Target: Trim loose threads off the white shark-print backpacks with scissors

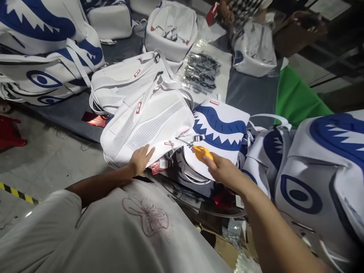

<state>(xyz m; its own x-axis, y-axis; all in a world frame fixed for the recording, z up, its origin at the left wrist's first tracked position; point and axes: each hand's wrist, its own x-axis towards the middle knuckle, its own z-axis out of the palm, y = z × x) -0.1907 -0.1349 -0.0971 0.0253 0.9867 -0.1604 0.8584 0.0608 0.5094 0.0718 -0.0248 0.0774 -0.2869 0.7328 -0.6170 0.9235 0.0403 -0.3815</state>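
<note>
A white backpack [162,121] lies on the table with its perforated back panel and straps facing up. My left hand [141,158] rests on its near edge, fingers apart and laid flat on the fabric. My right hand [220,165] is closed around orange-handled scissors [202,152]. Their thin metal blades point left, over the bag's lower right corner, close to a strap buckle [198,138]. Whether the blades touch the fabric I cannot tell. Just right of that bag lies another backpack [217,125] with a blue shark-mouth print, partly under the scissors and my right hand.
Several white and blue backpacks are piled at the left [45,57] and right [321,170]. A clear packet of black straps [201,72] lies at the back. A green cloth [298,94] hangs at the table's far right. Another person's hand [227,15] shows at the top.
</note>
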